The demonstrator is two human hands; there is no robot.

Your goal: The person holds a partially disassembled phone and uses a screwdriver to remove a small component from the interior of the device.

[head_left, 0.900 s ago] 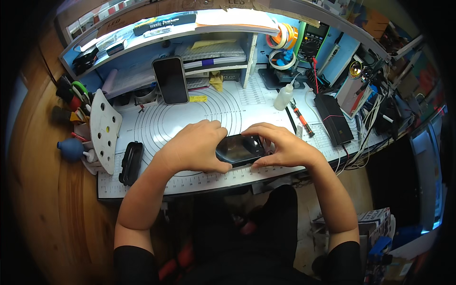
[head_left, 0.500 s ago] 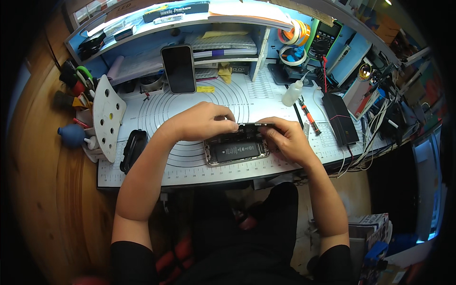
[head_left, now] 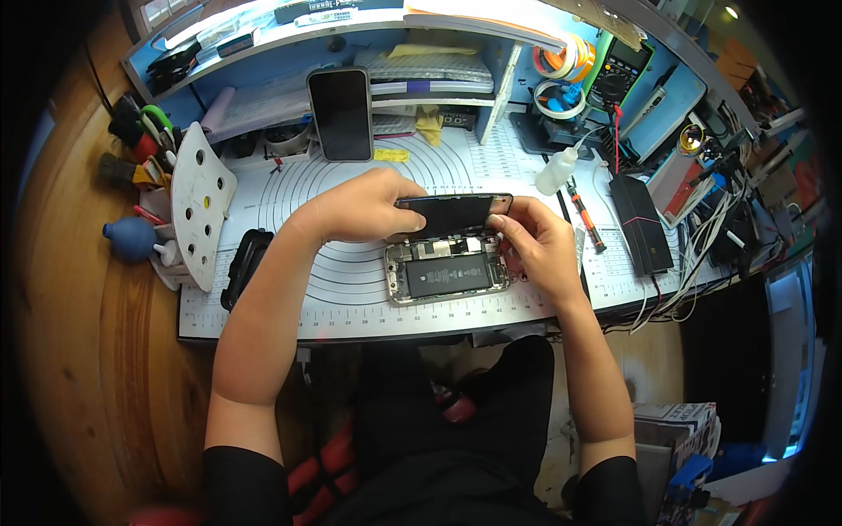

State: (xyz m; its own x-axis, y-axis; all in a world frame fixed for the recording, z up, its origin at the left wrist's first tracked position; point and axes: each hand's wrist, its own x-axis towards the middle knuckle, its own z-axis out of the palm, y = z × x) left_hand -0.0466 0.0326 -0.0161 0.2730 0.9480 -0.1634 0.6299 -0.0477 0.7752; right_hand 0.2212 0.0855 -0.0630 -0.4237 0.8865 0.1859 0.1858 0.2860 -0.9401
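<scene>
An opened phone body [head_left: 400, 279] lies on the white printed work mat [head_left: 342, 317], its black battery [head_left: 447, 275] and inner metal parts showing. Above its far edge, the dark phone screen panel [head_left: 458, 214] stands steeply tilted. My left hand [head_left: 368, 207] grips the panel's left end, thumb on its dark face. At the other end, my right hand [head_left: 545, 250] pinches the right edge between thumb and fingers. Whether a cable still joins panel and body, I cannot tell.
Behind my hands stands another phone [head_left: 340, 116]. To the right are a squeeze bottle [head_left: 558, 172], an orange-black screwdriver [head_left: 586, 216], a black power box [head_left: 642, 223] and tangled cables [head_left: 702, 245]. A black case [head_left: 249, 267] and a white tool holder [head_left: 203, 206] stand left.
The screen panel has lifted and turned, showing its dark face and uncovering more of the phone's insides. Both hands still hold it. The whole view has shifted slightly.
</scene>
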